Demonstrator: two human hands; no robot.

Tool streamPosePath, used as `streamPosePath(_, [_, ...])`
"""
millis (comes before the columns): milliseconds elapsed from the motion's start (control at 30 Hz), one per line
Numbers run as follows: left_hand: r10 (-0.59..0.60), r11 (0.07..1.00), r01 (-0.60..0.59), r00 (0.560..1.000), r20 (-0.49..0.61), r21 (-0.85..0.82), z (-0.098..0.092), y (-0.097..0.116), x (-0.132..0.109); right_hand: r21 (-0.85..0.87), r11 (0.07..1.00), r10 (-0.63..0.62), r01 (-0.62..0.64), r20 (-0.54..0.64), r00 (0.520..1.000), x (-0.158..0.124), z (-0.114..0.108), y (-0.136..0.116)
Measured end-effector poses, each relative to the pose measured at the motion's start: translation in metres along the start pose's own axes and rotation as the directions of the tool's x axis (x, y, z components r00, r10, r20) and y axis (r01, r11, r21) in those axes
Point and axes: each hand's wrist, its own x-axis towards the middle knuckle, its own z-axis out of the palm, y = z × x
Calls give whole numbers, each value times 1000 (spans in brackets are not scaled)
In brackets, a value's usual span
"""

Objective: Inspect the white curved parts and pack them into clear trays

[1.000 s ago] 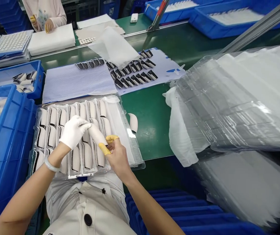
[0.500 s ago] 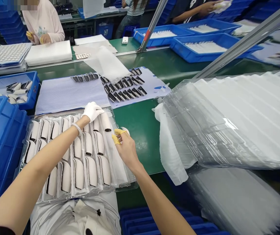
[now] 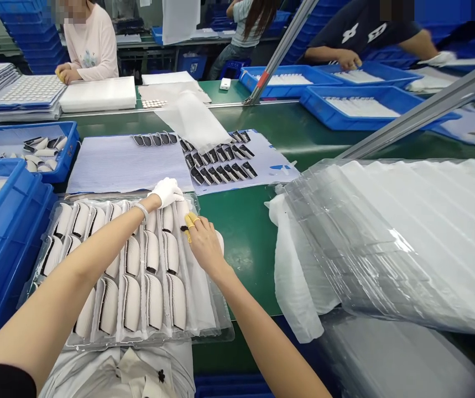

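Note:
A clear plastic tray (image 3: pixel 216 326) holds rows of curved, ribbed off-white pieces (image 3: pixel 152 301) with dark inner sides, standing in slots lined with thin white sheet. My left hand (image 3: pixel 166 192), in a white glove, has its fingers closed at the upper end of a curved white piece (image 3: pixel 182 210) in the far right column. My right hand (image 3: pixel 204 240), with yellow finger cots, has its fingertips at the dark lower end of that same piece. A white edge shows behind the right palm, mostly hidden by the hand.
Blue bins (image 3: pixel 9 237) stand at the left. Behind the tray, dark curved pieces lie on a pale ribbed sheet (image 3: pixel 129 163). A plastic-wrapped stack of white trays (image 3: pixel 407 237) takes up the right. A slanted metal post (image 3: pixel 281 52) and co-workers are across the green table.
My right hand has moved left to the lower end of the piece at my left hand. My left hand stays at its upper end. The whole view has shifted slightly.

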Motion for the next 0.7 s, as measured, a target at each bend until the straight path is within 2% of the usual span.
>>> streamPosePath(200, [-29,1000,29,999,-13,4,-3,14,-6,-126,989,-68,72,30,997,-1,4,-2])
streamPosePath(333, [-41,999,42,998,-38,26,-18,20,-16,-167,983,-78,80,21,997,2,8,-2])
streamPosePath(433, [-26,997,27,1000,-18,69,-46,23,-29,-197,979,-58,52,-21,998,5,11,0])
streamPosePath(533, [-15,994,13,1000,19,113,-83,26,-55,-207,976,-78,68,-41,996,7,16,2])
streamPosePath(600, [-37,989,29,998,54,142,-110,27,-83,-195,976,-105,93,-48,993,9,19,3])
streamPosePath(700, [-82,981,69,994,66,181,-154,20,-138,-154,982,-125,109,-97,987,10,21,6])
